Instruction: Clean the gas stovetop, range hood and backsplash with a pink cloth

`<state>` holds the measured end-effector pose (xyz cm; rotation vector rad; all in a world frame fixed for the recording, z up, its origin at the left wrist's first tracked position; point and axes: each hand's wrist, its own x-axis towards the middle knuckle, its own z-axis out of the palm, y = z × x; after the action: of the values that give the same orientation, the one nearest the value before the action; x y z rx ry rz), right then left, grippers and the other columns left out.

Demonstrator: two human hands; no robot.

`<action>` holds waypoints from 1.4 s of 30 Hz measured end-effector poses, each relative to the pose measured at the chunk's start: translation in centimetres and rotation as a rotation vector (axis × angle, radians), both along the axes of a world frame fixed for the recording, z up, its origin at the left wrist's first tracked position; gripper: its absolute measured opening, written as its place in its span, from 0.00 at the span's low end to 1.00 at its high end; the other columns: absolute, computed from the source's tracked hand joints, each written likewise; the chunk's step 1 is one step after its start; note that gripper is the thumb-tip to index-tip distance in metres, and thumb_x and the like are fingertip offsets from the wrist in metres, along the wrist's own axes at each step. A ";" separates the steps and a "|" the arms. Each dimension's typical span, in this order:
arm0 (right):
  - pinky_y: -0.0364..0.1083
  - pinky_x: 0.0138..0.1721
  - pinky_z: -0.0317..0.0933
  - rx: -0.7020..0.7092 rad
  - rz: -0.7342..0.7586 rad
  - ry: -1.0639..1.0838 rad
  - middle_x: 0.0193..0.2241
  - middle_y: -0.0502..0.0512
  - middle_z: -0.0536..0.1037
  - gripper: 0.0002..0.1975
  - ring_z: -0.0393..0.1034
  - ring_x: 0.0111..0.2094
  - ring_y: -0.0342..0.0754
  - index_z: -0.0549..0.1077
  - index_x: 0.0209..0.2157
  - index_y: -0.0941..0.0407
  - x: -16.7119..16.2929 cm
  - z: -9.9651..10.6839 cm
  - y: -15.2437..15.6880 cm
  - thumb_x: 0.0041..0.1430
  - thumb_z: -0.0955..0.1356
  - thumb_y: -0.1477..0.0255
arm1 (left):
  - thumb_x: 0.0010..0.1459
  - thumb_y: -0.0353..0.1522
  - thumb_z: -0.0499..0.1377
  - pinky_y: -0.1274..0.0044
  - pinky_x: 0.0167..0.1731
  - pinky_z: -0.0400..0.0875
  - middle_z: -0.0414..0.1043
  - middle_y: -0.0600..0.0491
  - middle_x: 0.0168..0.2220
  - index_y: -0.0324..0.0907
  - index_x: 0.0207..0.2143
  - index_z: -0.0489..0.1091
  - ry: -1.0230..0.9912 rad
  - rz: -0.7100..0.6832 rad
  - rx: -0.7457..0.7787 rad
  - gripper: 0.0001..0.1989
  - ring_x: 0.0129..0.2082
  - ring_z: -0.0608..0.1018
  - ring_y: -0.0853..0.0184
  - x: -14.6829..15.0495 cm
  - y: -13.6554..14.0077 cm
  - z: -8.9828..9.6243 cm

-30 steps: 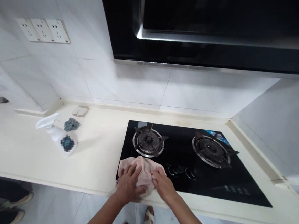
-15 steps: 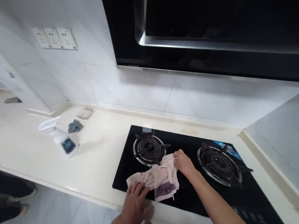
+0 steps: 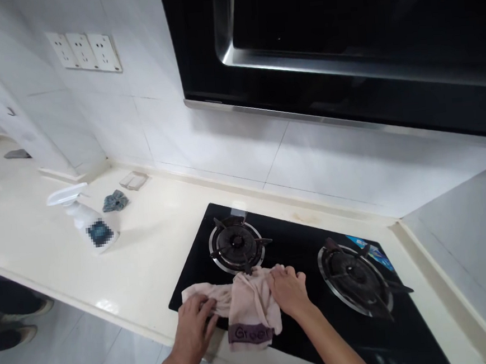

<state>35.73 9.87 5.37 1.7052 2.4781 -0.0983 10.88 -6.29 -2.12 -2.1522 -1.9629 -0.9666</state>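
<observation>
A pale pink towel [image 3: 246,299] with a purple band reading "Green" lies bunched on the front of the black glass gas stove [image 3: 291,257], close to the left burner [image 3: 236,243]. My left hand [image 3: 195,326] grips the towel's left end by the stove's front left corner, fingers curled over it. With closed fingers, my right hand [image 3: 289,290] holds the towel's right side, between the two burners. The right burner [image 3: 353,274] stands apart from both hands. The undersides of my fingers are hidden.
On the white counter [image 3: 161,267] to the left stand a white spray bottle [image 3: 90,225], a grey-blue scrunched cloth [image 3: 115,200] and a small clear box [image 3: 134,180]. A black range hood [image 3: 327,74] hangs above the stove. Another person's legs [image 3: 9,307] show at the lower left.
Both hands and the towel have shifted left and toward the front edge of the stove. My right hand now lies flatter over the towel. The view has shifted slightly.
</observation>
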 end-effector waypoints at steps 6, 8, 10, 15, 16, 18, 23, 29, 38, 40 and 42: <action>0.55 0.54 0.50 0.047 -0.012 -0.022 0.62 0.68 0.65 0.22 0.60 0.58 0.59 0.70 0.56 0.60 0.9 -0.9 3.1 0.70 0.56 0.67 | 0.64 0.36 0.57 0.62 0.49 0.66 0.68 0.44 0.57 0.46 0.58 0.66 0.116 0.075 0.043 0.21 0.57 0.70 0.53 0.2 1.0 0.0; 0.53 0.51 0.53 0.034 -0.039 0.037 0.57 0.64 0.70 0.19 0.63 0.55 0.58 0.72 0.54 0.55 1.7 -1.3 3.4 0.69 0.58 0.66 | 0.64 0.35 0.57 0.62 0.50 0.67 0.69 0.44 0.57 0.46 0.57 0.67 0.102 0.074 0.033 0.19 0.57 0.70 0.53 0.4 1.1 0.2; 0.50 0.46 0.54 -0.030 -0.117 0.106 0.52 0.61 0.74 0.17 0.67 0.51 0.56 0.73 0.52 0.53 2.6 -1.6 3.9 0.68 0.59 0.65 | 0.65 0.34 0.56 0.63 0.50 0.67 0.69 0.45 0.56 0.46 0.55 0.68 0.069 0.071 0.033 0.17 0.57 0.70 0.54 0.4 1.0 0.5; 0.44 0.37 0.53 -0.185 -0.116 0.177 0.39 0.52 0.79 0.12 0.72 0.41 0.47 0.75 0.36 0.52 4.2 -1.6 6.2 0.65 0.61 0.70 | 0.65 0.34 0.56 0.62 0.50 0.69 0.70 0.45 0.54 0.46 0.53 0.69 0.015 0.074 0.041 0.15 0.56 0.71 0.55 0.5 0.7 0.8; 0.44 0.37 0.52 -0.181 -0.111 0.180 0.38 0.51 0.79 0.12 0.72 0.41 0.47 0.75 0.34 0.52 4.3 -1.5 6.5 0.65 0.60 0.70 | 0.65 0.34 0.56 0.62 0.50 0.69 0.70 0.45 0.54 0.46 0.53 0.69 0.009 0.076 0.044 0.15 0.57 0.71 0.54 0.5 0.7 0.8; 0.45 0.39 0.52 -0.144 -0.120 0.183 0.39 0.53 0.78 0.13 0.71 0.42 0.49 0.74 0.35 0.54 4.4 -1.4 6.9 0.66 0.59 0.70 | 0.64 0.34 0.56 0.61 0.51 0.69 0.70 0.45 0.54 0.46 0.53 0.70 0.001 0.075 0.054 0.15 0.57 0.71 0.54 0.5 0.7 0.7; 0.46 0.39 0.54 -0.069 -0.166 0.218 0.43 0.56 0.75 0.16 0.71 0.45 0.50 0.74 0.40 0.54 4.1 -1.6 7.0 0.69 0.57 0.68 | 0.64 0.34 0.56 0.61 0.51 0.69 0.69 0.44 0.55 0.46 0.53 0.69 -0.022 0.055 0.062 0.16 0.57 0.70 0.54 0.4 0.7 0.3; 0.41 0.38 0.56 -0.146 0.008 0.335 0.40 0.51 0.75 0.12 0.70 0.41 0.44 0.75 0.46 0.50 1.0 -1.4 6.3 0.64 0.64 0.64 | 0.64 0.34 0.56 0.59 0.51 0.69 0.70 0.44 0.54 0.46 0.53 0.69 -0.029 0.041 0.049 0.16 0.57 0.71 0.53 0.2 0.7 0.2; 0.41 0.34 0.58 -0.179 -0.122 0.517 0.28 0.49 0.73 0.12 0.67 0.32 0.45 0.67 0.25 0.53 7.3 -1.0 4.5 0.60 0.60 0.64 | 0.62 0.33 0.57 0.60 0.52 0.70 0.70 0.44 0.54 0.45 0.51 0.70 -0.043 0.031 0.056 0.15 0.57 0.70 0.53 0.3 0.6 0.4; 0.42 0.33 0.58 -0.104 -0.276 0.558 0.27 0.50 0.73 0.15 0.67 0.31 0.46 0.65 0.24 0.52 9.3 -1.4 5.0 0.61 0.58 0.62 | 0.62 0.32 0.57 0.61 0.52 0.70 0.70 0.44 0.55 0.45 0.53 0.69 -0.041 0.000 0.053 0.16 0.57 0.70 0.53 0.3 0.6 0.3; 0.42 0.32 0.59 -0.072 -0.362 0.535 0.26 0.51 0.74 0.15 0.68 0.30 0.47 0.65 0.26 0.52 9.6 -1.9 5.8 0.62 0.56 0.62 | 0.61 0.32 0.57 0.61 0.51 0.70 0.70 0.44 0.55 0.45 0.55 0.68 -0.038 -0.035 0.047 0.19 0.57 0.70 0.54 0.3 0.6 0.2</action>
<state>45.38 15.68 3.45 2.3178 2.3987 -0.7614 11.22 -5.68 -1.94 -2.1665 -1.9049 -1.0556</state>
